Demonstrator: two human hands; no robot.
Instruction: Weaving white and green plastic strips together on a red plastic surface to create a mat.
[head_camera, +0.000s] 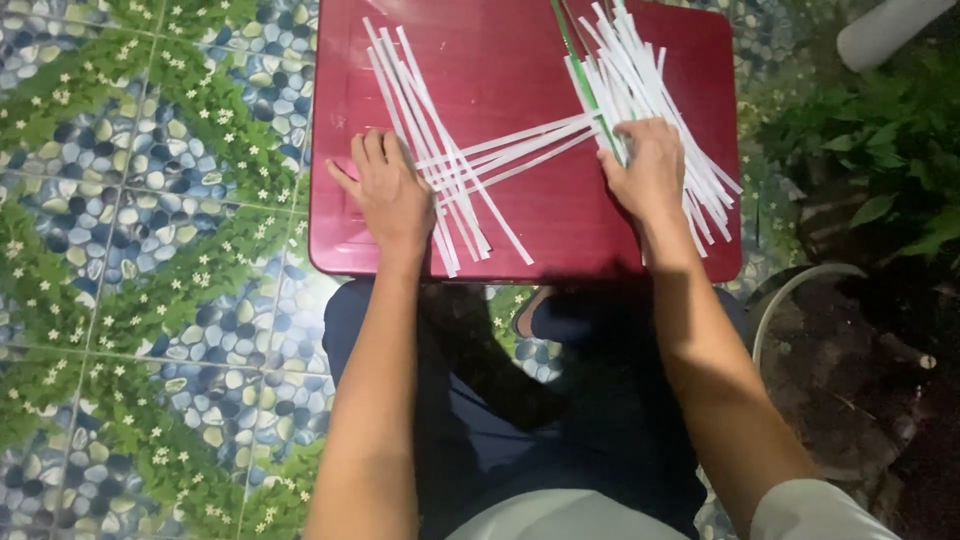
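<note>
White paper strips (470, 160) — some edged green — lie on a dark red table (520, 60) over blue-and-green pebble-and-flower patterned floor (150, 200).

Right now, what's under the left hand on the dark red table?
The left hand lies flat on a bundle of long white paper strips, pressing them to the dark red rectangular table. Strip ends stick out below the palm; the covered stretch is hidden.

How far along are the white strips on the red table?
Done: one diagonal group of white strips lies flat, with a few horizontal strips crossing it. In hand: left hand presses the diagonal group; right hand rests on the loose pile. Left: that unsorted pile.
</note>
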